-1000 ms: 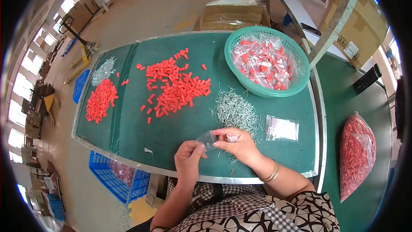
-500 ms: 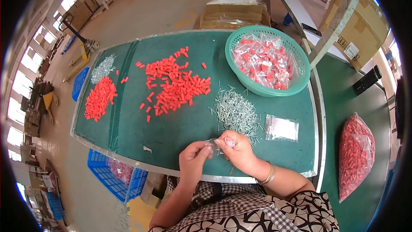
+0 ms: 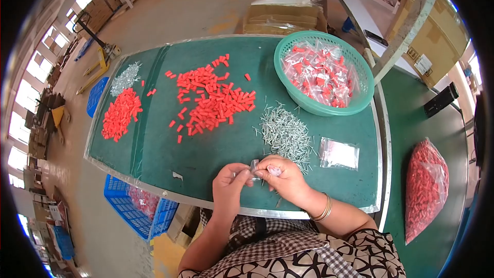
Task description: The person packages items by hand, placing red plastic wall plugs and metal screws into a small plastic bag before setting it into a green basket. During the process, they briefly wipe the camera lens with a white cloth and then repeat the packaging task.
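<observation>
Close to the table's front edge, my left hand (image 3: 228, 186) and my right hand (image 3: 291, 182) meet, fingers pinched on a small clear plastic bag (image 3: 254, 164). A crumpled bit of clear plastic (image 3: 275, 170) also shows against my right hand's fingers. Just beyond that hand lies a heap of silver screws (image 3: 286, 132). Flat clear bags (image 3: 339, 154) rest to the right of the screws. Farther left spreads a pile of red plastic plugs (image 3: 216, 104).
A green basket (image 3: 286, 85) at the back right holds filled bags with red pieces. On the left are more red plugs (image 3: 121, 115) and small silver parts (image 3: 125, 79). A blue crate (image 3: 119, 203) sits below the table's front left; a big red-filled bag (image 3: 426, 190) lies right.
My fingertips have drawn closer together, and the small bag between them now stands up above them. The view has shifted slightly; the piles and basket stay put.
</observation>
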`<state>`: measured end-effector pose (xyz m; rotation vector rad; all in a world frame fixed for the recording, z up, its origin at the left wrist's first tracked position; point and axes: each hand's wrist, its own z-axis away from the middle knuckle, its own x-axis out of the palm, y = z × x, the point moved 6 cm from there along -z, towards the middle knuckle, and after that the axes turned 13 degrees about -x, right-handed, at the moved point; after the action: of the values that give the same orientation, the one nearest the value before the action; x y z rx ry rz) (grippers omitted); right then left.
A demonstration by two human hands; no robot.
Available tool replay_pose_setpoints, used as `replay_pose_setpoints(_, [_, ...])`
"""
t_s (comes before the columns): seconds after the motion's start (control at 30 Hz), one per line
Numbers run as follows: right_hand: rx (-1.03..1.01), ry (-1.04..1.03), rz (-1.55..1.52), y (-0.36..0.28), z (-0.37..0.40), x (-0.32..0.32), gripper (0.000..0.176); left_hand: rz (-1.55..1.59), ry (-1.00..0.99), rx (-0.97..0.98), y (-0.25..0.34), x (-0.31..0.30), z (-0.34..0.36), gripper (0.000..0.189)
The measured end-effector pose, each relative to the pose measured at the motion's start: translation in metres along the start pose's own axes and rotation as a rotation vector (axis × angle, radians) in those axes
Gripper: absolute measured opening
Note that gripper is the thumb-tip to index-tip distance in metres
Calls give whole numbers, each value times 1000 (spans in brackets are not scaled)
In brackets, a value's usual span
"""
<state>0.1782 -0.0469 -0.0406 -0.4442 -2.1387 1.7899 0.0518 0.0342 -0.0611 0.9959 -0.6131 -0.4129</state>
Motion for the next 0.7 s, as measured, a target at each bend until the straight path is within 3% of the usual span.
replay_pose_setpoints(0.37, [106, -29, 80, -2, 0, -1, 21, -72, -1, -47, 4, 7, 4, 32])
replay_pose_setpoints(0.47, [22, -4, 168, 10, 2, -5, 22, -133, 15, 1, 7, 11, 7, 34])
replay_pose_setpoints(0.57, [97, 49, 65, 13, 3, -7, 23, -98, 8, 10, 9, 15, 8, 34])
replay_pose_setpoints(0.7, [33, -10, 42, 6, 0, -1, 16, 15, -46, -118, 7, 9, 2, 32])
